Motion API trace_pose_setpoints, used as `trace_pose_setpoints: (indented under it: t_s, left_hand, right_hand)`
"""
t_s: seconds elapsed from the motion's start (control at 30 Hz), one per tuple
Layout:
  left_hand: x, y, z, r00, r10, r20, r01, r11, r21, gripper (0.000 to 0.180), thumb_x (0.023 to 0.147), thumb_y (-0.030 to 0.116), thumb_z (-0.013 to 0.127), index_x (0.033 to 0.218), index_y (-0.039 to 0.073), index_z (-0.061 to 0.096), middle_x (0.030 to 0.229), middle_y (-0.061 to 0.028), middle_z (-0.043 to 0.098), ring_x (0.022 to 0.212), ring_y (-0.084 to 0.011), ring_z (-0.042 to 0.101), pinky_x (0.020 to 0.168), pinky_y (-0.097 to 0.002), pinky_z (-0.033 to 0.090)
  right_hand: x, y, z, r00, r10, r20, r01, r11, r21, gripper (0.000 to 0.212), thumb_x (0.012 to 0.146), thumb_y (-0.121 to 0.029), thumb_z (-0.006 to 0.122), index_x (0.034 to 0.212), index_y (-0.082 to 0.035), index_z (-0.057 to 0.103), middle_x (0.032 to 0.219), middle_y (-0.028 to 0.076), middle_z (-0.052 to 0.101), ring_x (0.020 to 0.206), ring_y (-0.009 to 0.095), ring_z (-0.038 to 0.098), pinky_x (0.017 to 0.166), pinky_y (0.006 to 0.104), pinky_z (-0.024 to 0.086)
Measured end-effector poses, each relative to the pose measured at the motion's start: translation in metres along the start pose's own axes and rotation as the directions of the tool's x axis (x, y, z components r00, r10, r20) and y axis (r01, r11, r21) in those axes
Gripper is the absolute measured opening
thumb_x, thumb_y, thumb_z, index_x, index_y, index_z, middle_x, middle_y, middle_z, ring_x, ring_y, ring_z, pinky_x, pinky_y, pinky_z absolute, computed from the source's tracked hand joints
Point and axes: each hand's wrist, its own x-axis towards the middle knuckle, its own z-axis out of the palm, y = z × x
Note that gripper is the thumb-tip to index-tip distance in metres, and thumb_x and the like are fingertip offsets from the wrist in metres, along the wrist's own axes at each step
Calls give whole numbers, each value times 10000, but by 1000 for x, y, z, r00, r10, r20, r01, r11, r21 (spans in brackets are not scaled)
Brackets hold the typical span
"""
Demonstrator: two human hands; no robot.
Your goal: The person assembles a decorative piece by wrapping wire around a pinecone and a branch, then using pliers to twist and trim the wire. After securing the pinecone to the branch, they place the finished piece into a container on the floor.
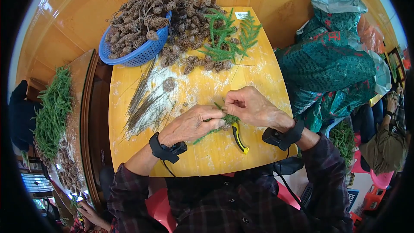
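Observation:
Near the front of the yellow table (194, 159), my left hand (192, 123) pinches a small green artificial pine sprig (208, 135) between thumb and fingers. My right hand (254, 107) meets it there, thumb and fingertips closed together over the top of the sprig. Whatever lies between the right fingertips is too small to make out. A brownish pine cone (227, 126) partly shows beneath the fingers. Beside the right hand lies a tool with a yellow and black handle (238, 138), its head hidden under the hands. Thin dark wires (142, 108) lie in a bundle left of my hands.
A blue basket (140, 54) heaped with pine cones (151, 17) stands at the back left, with more cones and green sprigs (224, 39) beside it. Green bags (327, 69) crowd the right. Another table with greenery (54, 112) stands left. Other people sit at both sides.

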Motion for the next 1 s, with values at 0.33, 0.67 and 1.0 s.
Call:
trace_pose_setpoints:
  t_s: [0.33,0.67,1.0]
  left_hand:
    - [-3,3,-5,989,-107,102,126,970,-206,251,938,219,537,912,-31,539,720,-83,473,691,-163,448,673,-315,417]
    - [-1,4,1,998,-11,-62,2,989,-146,295,955,243,524,857,-32,562,694,-113,466,643,-187,443,638,-333,404]
    - [-7,-2,-3,990,-94,107,119,960,-255,294,948,254,554,883,-22,631,702,-67,543,666,-142,491,635,-310,422]
  right_hand:
    - [3,-5,4,998,5,-70,-9,999,-45,103,798,-57,581,753,35,567,613,166,563,534,233,536,533,358,427]
    - [5,-9,3,999,-12,-34,10,998,-58,201,910,-131,608,780,10,548,621,-8,450,601,65,386,533,259,359]
    - [4,-3,-7,945,-33,326,-28,983,180,305,923,-306,630,821,-27,560,673,-60,435,627,44,348,540,231,310]
